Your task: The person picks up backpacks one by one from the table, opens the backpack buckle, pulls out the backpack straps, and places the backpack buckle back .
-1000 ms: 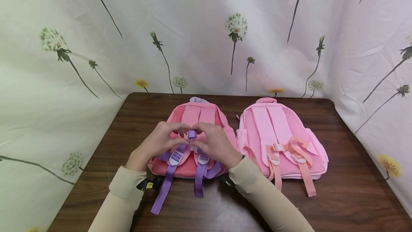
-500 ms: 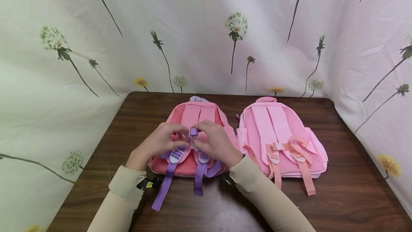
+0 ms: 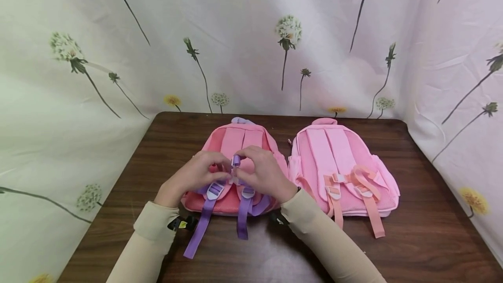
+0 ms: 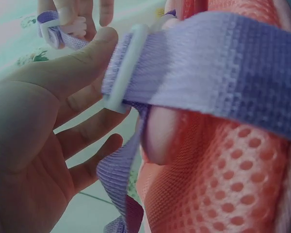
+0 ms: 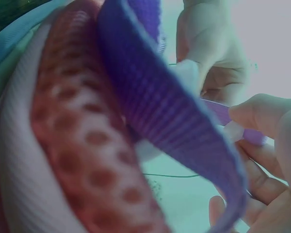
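Above a coral-pink backpack on the table, both hands work at a purple chest strap with a white plastic buckle. My right hand pinches the strap's looped end and a white, pronged buckle piece between thumb and fingers. From the other side, my left hand brings thumb and forefinger together at the buckle; its fingertips are partly hidden in the wrist views. Below the hands, purple shoulder straps run through white sliders, and their loose ends hang over the table.
To the right lies a light pink backpack, back side up, with orange straps and a fastened white buckle. A brown wooden table carries both bags. A dandelion-print curtain encloses the back and sides.
The purple loop in the right hand has turned and looks narrower, shifting slightly upward and to the right. The hands otherwise stay almost in place; both backpacks have not moved.
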A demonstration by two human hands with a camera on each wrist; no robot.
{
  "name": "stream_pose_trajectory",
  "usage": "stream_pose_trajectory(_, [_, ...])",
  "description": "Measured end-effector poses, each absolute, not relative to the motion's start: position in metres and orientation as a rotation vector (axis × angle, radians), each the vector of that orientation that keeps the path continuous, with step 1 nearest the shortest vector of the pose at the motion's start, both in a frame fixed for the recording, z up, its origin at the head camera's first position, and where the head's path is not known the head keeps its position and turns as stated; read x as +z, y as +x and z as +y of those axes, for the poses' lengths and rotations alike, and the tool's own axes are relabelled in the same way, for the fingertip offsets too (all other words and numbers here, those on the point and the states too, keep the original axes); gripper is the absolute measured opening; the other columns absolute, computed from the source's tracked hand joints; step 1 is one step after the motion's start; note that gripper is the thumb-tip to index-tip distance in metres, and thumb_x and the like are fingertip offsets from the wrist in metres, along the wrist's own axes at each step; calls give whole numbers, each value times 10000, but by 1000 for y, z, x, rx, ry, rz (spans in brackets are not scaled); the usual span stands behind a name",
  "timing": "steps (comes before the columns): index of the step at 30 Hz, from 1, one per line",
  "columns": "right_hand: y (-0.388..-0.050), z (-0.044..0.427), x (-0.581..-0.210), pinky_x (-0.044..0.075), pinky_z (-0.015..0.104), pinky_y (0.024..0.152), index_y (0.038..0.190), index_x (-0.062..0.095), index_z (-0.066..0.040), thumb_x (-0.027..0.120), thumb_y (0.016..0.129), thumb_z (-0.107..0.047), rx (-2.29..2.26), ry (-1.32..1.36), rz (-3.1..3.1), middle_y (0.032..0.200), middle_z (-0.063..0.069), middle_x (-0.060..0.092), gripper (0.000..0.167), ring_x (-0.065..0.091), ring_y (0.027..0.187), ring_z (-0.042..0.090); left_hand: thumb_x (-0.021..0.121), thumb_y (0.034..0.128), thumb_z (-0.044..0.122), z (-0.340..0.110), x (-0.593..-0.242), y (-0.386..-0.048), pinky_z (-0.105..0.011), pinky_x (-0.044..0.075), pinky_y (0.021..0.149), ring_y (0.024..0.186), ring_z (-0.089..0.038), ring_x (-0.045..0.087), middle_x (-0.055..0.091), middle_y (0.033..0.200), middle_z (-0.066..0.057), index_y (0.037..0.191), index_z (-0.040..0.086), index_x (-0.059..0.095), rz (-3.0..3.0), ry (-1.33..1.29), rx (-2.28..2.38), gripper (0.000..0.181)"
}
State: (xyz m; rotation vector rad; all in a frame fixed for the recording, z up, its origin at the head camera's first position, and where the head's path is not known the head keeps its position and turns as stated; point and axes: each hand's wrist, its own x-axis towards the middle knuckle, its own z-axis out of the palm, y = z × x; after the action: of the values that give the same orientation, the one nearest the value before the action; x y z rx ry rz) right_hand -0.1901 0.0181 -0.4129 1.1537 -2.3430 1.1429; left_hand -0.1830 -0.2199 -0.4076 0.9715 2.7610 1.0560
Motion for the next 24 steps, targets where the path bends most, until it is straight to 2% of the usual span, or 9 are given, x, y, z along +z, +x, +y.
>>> stream_pose_trajectory(4, [-191,20,-410,577,320,870,1054,748,-65,813,883,-138,1143,1163,-2301,1007,28,755,197,703,965,154,866,881,135,-221,-409,-183,-358,579,723,784,-66,630,708,868,127,1001,158,782,2768,973,1026,148])
stream_pose_trajectory(9, [-191,23,-408,573,315,891,1045,746,-67,801,892,-125,1156,1170,-2284,1001,29,756,173,707,966,155,883,867,168,-222,-411,-184,-303,564,702,779,-76,627,703,865,125,1004,148,786,2778,939,999,170])
stream_pose_trajectory(24, [-190,32,-400,580,350,913,1062,749,-61,794,894,-154,1161,1161,-2308,1017,45,761,198,716,973,173,893,861,199,-224,-411,-181,-318,559,725,795,-97,627,698,866,144,986,219,791,2806,851,913,163])
